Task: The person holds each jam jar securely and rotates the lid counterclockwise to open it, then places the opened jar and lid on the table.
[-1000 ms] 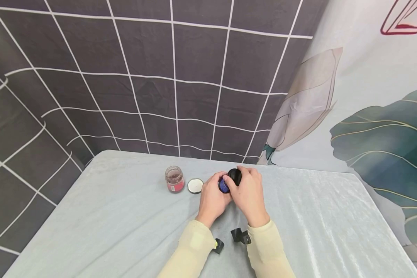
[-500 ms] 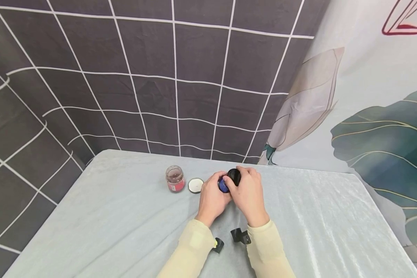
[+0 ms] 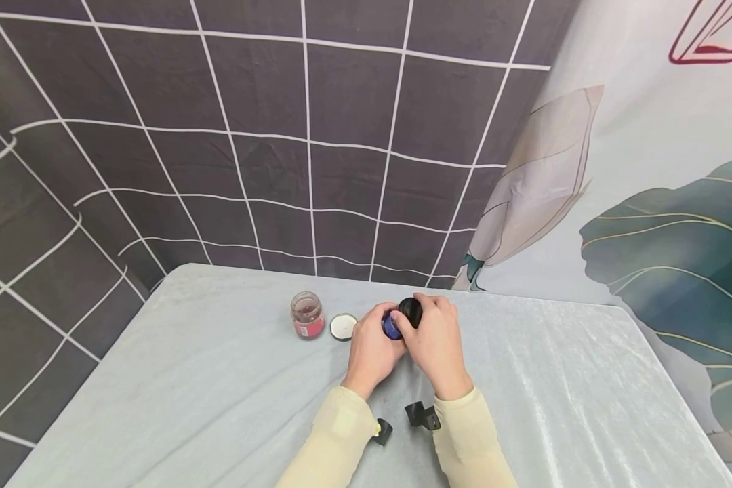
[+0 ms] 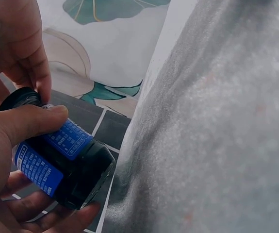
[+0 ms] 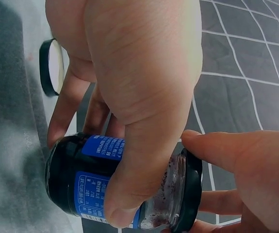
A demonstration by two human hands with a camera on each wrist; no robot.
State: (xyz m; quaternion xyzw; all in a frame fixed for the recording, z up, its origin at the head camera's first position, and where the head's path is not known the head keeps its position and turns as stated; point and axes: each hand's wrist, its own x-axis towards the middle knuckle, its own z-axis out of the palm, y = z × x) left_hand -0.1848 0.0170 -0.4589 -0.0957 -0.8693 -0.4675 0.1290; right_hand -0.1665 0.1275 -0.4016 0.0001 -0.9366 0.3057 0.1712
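Observation:
In the head view both hands meet around a glass jar (image 3: 392,327) with a blue label and dark contents, tilted and raised off the table. My left hand (image 3: 375,349) holds the body of the jar, the thumb across its label. My right hand (image 3: 437,339) grips the black lid (image 3: 411,310), which sits on the jar's mouth. From the right wrist the lid (image 5: 190,191) shows at the neck, where the glass is clear. The left wrist view has the jar's base (image 4: 93,177) pointing at the lower right. Fingers hide parts of the jar.
An uncapped glass jar (image 3: 308,317) with a red label stands left of the hands. Beside it an upturned lid (image 3: 343,327) shows its white inside. Pale cloth covers the table (image 3: 219,393). Behind rises a dark gridded curtain (image 3: 341,169), with a leaf-print one (image 3: 634,251) at right.
Both hands keep their hold, shifting only very slightly with the jar. The uncapped jar and the loose lid stay where they were.

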